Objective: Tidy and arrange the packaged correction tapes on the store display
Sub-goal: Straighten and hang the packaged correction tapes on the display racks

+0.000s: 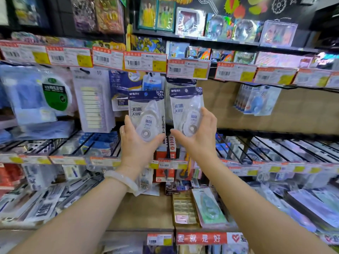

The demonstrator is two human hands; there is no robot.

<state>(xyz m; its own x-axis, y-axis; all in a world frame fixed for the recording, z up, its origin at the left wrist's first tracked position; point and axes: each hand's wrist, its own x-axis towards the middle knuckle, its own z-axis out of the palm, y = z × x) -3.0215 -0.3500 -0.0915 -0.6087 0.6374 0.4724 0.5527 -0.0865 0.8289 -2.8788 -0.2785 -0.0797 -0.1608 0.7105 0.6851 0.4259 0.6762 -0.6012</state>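
Store shelves behind, each hand holds a "30米" correction-tape pack [146, 114].

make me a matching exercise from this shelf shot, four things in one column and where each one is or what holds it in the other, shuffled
Things
1. left correction tape pack
2. right correction tape pack
3. white bangle
4. green-labelled tape roll pack

Places
A. hanging on the far left of the display
B. around the left wrist
C. held from below by the right hand
D. held from below by the left hand

Pairs: 1-D, 2-C, 3-B, 4-A
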